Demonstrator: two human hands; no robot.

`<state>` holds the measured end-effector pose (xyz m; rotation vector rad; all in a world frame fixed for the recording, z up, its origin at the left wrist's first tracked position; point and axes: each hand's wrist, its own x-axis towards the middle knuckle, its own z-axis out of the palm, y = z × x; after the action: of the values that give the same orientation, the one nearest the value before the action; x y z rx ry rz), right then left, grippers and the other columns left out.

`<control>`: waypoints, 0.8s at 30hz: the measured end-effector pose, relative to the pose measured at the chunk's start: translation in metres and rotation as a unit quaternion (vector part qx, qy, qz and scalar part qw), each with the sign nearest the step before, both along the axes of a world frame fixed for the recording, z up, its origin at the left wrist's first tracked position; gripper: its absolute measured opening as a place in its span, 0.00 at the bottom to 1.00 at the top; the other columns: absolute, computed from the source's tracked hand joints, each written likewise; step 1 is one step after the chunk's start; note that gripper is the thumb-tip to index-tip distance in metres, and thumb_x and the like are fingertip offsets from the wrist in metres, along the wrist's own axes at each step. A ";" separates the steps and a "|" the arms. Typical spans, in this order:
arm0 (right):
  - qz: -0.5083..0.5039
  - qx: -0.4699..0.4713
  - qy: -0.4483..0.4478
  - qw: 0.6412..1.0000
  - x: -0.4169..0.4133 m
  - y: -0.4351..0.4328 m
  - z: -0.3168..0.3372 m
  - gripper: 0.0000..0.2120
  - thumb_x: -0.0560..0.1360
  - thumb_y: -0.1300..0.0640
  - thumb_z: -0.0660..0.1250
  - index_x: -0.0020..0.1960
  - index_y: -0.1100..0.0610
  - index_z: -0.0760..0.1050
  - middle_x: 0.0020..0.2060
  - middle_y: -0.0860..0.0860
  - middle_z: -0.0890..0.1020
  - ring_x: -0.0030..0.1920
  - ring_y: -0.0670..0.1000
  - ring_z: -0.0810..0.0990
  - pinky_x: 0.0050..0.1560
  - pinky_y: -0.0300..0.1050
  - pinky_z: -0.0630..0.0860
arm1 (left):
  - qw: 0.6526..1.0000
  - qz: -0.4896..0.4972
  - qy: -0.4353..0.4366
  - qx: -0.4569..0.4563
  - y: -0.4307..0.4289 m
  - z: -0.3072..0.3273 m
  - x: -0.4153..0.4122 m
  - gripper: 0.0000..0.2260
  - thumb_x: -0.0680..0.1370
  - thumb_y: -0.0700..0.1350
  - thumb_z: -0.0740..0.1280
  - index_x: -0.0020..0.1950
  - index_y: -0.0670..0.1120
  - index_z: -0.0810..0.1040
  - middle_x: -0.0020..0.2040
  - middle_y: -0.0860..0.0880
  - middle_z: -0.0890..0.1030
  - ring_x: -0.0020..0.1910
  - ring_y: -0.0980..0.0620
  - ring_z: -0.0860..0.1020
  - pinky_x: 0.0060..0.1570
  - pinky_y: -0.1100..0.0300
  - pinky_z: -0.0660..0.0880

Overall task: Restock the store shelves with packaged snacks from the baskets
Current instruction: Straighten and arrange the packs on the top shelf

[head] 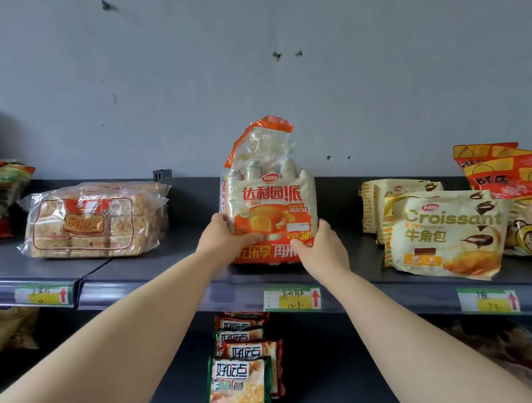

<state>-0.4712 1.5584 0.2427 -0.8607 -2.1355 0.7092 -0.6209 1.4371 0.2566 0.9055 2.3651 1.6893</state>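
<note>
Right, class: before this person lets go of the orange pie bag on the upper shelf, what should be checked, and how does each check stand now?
1. Grip: left hand and right hand hold the orange pie bag by its lower corners: ok.
2. Bag upright, label facing out: ok.
3. Base seated on the flat orange pack beneath: hidden by the hands, cannot tell.
4. Gaps to the cracker pack and croissant bags: ok.
5. Price tag matches the bag: writing blurred, cannot tell.

Left hand (222,236), right hand (321,246) grip bag (274,198).
</note>
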 end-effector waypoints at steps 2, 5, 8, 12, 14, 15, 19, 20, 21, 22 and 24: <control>0.018 0.024 0.016 0.999 -0.003 0.003 -0.006 0.31 0.72 0.44 0.72 0.68 0.52 0.62 0.62 0.49 0.75 0.57 0.50 0.79 0.49 0.45 0.78 | 0.999 -0.002 -0.031 0.028 -0.008 0.000 -0.010 0.33 0.66 0.46 0.81 0.65 0.47 0.67 0.53 0.51 0.79 0.49 0.53 0.80 0.51 0.52 0.80; 0.072 0.049 0.013 0.996 -0.009 0.002 -0.009 0.35 0.68 0.41 0.75 0.65 0.50 0.60 0.62 0.47 0.74 0.57 0.49 0.78 0.52 0.48 0.80 | 0.996 -0.011 -0.078 0.041 -0.021 0.001 -0.031 0.34 0.65 0.37 0.80 0.65 0.46 0.67 0.55 0.47 0.79 0.51 0.49 0.81 0.49 0.50 0.81; 0.101 0.063 -0.002 0.993 -0.018 0.004 -0.003 0.38 0.68 0.41 0.75 0.68 0.51 0.58 0.65 0.50 0.68 0.62 0.51 0.74 0.58 0.52 0.78 | 0.989 -0.035 -0.131 0.052 -0.023 0.003 -0.044 0.37 0.63 0.34 0.80 0.66 0.44 0.65 0.59 0.44 0.79 0.54 0.46 0.81 0.46 0.51 0.81; 0.145 -0.085 0.033 0.985 -0.028 0.009 0.000 0.38 0.71 0.44 0.74 0.70 0.52 0.55 0.68 0.52 0.63 0.65 0.51 0.71 0.62 0.51 0.75 | 0.981 -0.046 -0.168 0.088 -0.011 -0.001 -0.043 0.39 0.66 0.33 0.77 0.68 0.50 0.59 0.60 0.43 0.76 0.57 0.42 0.79 0.57 0.43 0.78; 0.189 -0.163 0.049 0.967 -0.031 0.011 0.001 0.37 0.74 0.48 0.71 0.72 0.52 0.51 0.69 0.51 0.66 0.65 0.51 0.72 0.62 0.50 0.74 | 0.979 -0.048 -0.168 0.107 -0.007 -0.002 -0.043 0.38 0.66 0.35 0.77 0.69 0.50 0.60 0.60 0.44 0.77 0.57 0.42 0.79 0.58 0.42 0.78; 0.208 -0.180 0.049 0.960 -0.033 0.012 0.001 0.37 0.75 0.50 0.70 0.74 0.52 0.49 0.69 0.51 0.68 0.65 0.51 0.72 0.61 0.48 0.73 | 0.978 -0.053 -0.168 0.114 -0.005 -0.002 -0.043 0.39 0.64 0.38 0.78 0.69 0.49 0.62 0.60 0.44 0.78 0.57 0.42 0.79 0.58 0.42 0.78; 0.244 -0.220 0.075 0.941 -0.038 0.015 0.004 0.41 0.77 0.54 0.68 0.78 0.51 0.43 0.69 0.50 0.69 0.63 0.48 0.71 0.59 0.46 0.71 | 0.978 -0.076 -0.153 0.119 0.000 0.000 -0.041 0.42 0.59 0.43 0.79 0.69 0.49 0.66 0.59 0.45 0.80 0.56 0.42 0.81 0.57 0.42 0.79; 0.248 -0.226 0.077 0.939 -0.039 0.015 0.004 0.43 0.77 0.54 0.69 0.78 0.50 0.42 0.69 0.50 0.69 0.64 0.48 0.71 0.60 0.46 0.71 | 0.977 -0.082 -0.154 0.125 0.000 -0.001 -0.042 0.44 0.56 0.45 0.80 0.70 0.49 0.66 0.59 0.45 0.81 0.55 0.42 0.82 0.56 0.42 0.79; 0.246 -0.229 0.077 0.939 -0.040 0.016 0.002 0.46 0.76 0.53 0.70 0.79 0.49 0.40 0.71 0.50 0.68 0.66 0.49 0.71 0.62 0.47 0.70 | 0.975 -0.088 -0.156 0.130 0.000 -0.001 -0.042 0.46 0.54 0.47 0.81 0.70 0.49 0.67 0.59 0.45 0.81 0.55 0.42 0.82 0.55 0.42 0.80; 0.240 -0.228 0.074 0.941 -0.041 0.017 0.001 0.50 0.74 0.51 0.73 0.79 0.49 0.37 0.73 0.51 0.65 0.69 0.50 0.69 0.65 0.50 0.69 | 0.973 -0.096 -0.158 0.136 -0.001 -0.002 -0.043 0.47 0.53 0.49 0.81 0.70 0.49 0.67 0.59 0.45 0.82 0.55 0.42 0.82 0.55 0.43 0.80; 0.238 -0.224 0.065 0.943 -0.043 0.018 -0.001 0.57 0.71 0.52 0.75 0.78 0.49 0.32 0.75 0.51 0.61 0.72 0.52 0.66 0.70 0.53 0.67 | 0.970 -0.110 -0.170 0.138 -0.003 -0.006 -0.044 0.47 0.54 0.52 0.83 0.71 0.50 0.68 0.59 0.45 0.82 0.55 0.43 0.83 0.56 0.43 0.79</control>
<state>-0.5139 1.5764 0.2416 -0.4904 -2.1085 1.5011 -0.6646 1.4343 0.2504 0.7998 1.7762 1.9296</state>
